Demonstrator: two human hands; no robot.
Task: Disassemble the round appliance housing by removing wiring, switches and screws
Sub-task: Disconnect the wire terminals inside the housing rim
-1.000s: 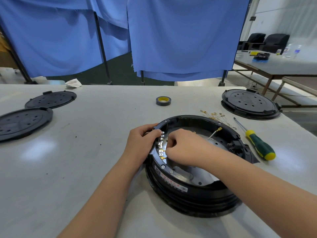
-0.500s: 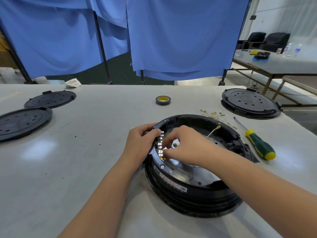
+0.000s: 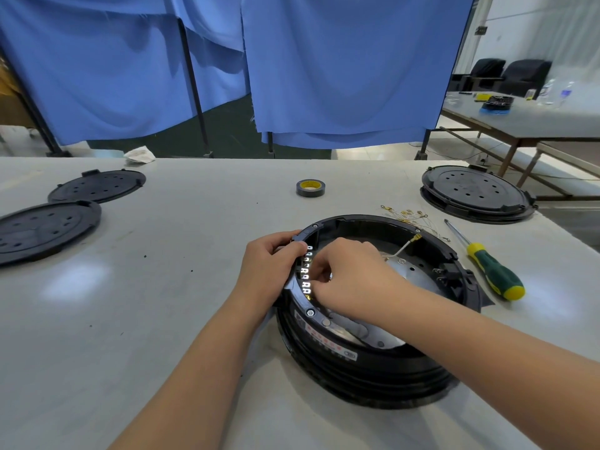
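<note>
On the surface, the left hand grips the round housing rim to steady it while the right hand pinches at the bright terminal strip inside, probably to free wiring.

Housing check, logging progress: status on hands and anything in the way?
Left hand grips housing rim. Right hand pinches at the metal terminals inside. Screwdriver lies unused to the right; nothing blocking.
</note>
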